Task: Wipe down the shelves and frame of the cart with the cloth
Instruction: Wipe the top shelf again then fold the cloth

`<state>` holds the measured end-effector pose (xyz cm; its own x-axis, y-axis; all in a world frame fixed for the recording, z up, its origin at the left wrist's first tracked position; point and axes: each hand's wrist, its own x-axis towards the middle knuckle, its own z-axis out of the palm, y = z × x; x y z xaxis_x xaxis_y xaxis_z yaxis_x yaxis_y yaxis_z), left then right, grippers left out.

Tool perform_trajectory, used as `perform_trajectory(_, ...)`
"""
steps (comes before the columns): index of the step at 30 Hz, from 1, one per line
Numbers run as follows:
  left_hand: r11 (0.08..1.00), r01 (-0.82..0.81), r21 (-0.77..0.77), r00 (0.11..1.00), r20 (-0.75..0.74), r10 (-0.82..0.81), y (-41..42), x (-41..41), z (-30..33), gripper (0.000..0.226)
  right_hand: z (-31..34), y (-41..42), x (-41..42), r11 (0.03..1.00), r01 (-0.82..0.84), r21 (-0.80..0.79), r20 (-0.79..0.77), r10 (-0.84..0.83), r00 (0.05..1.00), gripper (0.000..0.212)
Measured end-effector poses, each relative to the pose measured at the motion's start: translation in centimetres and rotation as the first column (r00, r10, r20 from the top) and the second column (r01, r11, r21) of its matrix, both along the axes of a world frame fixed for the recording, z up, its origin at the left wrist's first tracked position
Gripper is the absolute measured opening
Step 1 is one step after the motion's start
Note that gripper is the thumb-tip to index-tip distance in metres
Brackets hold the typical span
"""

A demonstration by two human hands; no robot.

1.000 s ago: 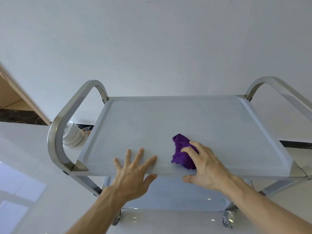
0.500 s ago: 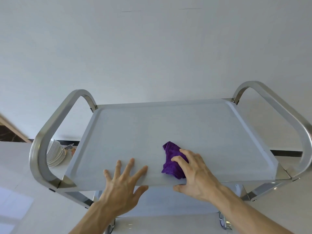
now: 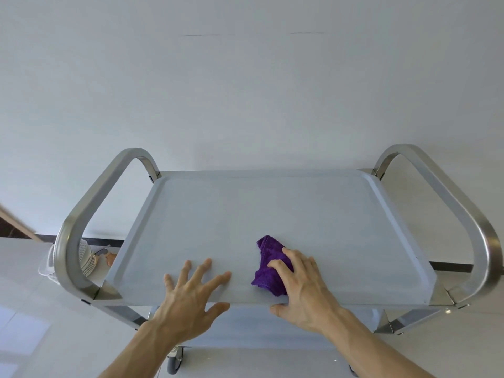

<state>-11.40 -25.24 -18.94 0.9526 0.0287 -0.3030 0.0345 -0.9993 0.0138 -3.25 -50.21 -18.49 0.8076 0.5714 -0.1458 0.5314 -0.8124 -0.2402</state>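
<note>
A steel cart stands before me with a pale grey top shelf (image 3: 272, 214) and curved metal handles at the left (image 3: 81, 222) and right (image 3: 469, 214). A crumpled purple cloth (image 3: 268, 263) lies near the shelf's front edge. My right hand (image 3: 302, 290) presses down on the cloth, fingers over it and thumb under the shelf's front lip. My left hand (image 3: 191, 296) rests flat on the shelf just left of the cloth, fingers spread, holding nothing. A lower shelf (image 3: 259, 328) shows below, mostly hidden by my arms.
A white wall rises right behind the cart. On the pale tiled floor to the left sits a stack of white plates (image 3: 84, 260) with small items beside it. A caster wheel (image 3: 174, 361) shows under the cart's front.
The view has shifted so the cart sits more centred and lower in frame. Both hands stay in nearly the same spots on the shelf, the right one still on the cloth.
</note>
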Motion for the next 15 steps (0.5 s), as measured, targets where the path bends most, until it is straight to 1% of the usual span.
perform_trajectory(8,1.0,0.011,-0.024,0.999,-0.045,-0.013,2.3,4.3,0.7,0.063,0.2,1.9,3.0,1.0,0.011,-0.009,-0.054,-0.012,0.998,0.081)
perform_trajectory(15,0.999,0.014,-0.034,0.994,-0.108,-0.018,2.9,5.4,0.7,0.065,0.1,2.7,3.8,0.999,0.036,-0.034,-0.11,-0.04,0.993,0.081)
